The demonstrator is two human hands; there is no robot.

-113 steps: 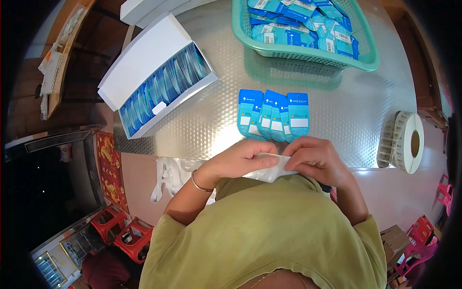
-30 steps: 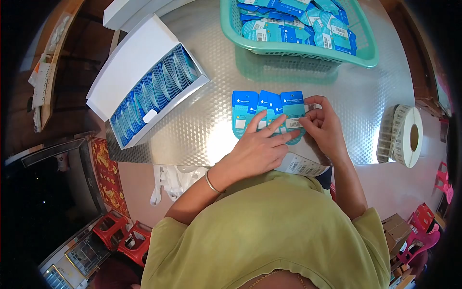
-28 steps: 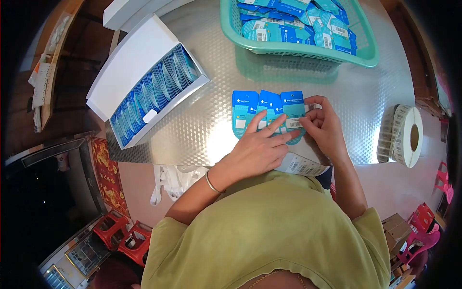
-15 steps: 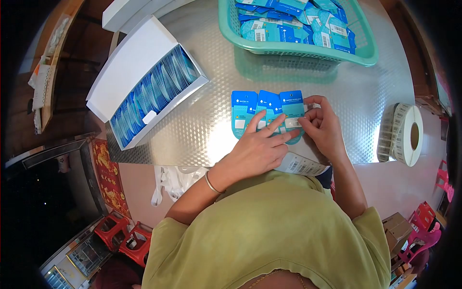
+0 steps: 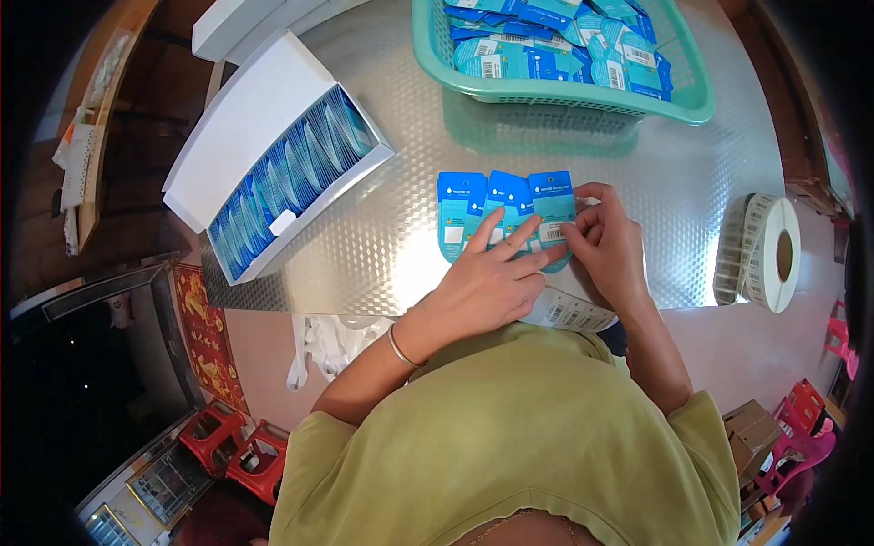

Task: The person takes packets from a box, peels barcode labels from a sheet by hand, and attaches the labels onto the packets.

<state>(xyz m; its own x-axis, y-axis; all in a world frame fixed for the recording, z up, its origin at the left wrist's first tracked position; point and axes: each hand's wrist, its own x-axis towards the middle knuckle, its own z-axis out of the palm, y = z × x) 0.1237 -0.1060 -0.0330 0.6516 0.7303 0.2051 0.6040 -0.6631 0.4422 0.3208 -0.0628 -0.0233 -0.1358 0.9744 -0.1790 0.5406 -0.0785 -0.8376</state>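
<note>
Several blue and teal cards (image 5: 462,205) lie overlapping in a row on the metal table. My left hand (image 5: 492,282) rests on them with its fingers spread. At the right end of the row, my right hand (image 5: 608,241) has thumb and forefinger at a barcode label (image 5: 552,233) on the rightmost card; whether the fingertips grip anything is too small to tell. A strip of barcode labels (image 5: 574,312) lies at the table's front edge, below my hands and partly hidden by my left hand.
A green basket (image 5: 555,89) holding labelled cards stands at the back. An open white box (image 5: 319,214) full of cards sits on the left. A label roll (image 5: 774,255) stands at the right edge. Red stools (image 5: 259,460) are on the floor.
Both hands have come up from the white strip at the table edge to the cards. The rightmost card now bears a barcode label. In the last half second my right fingers have shifted slightly.
</note>
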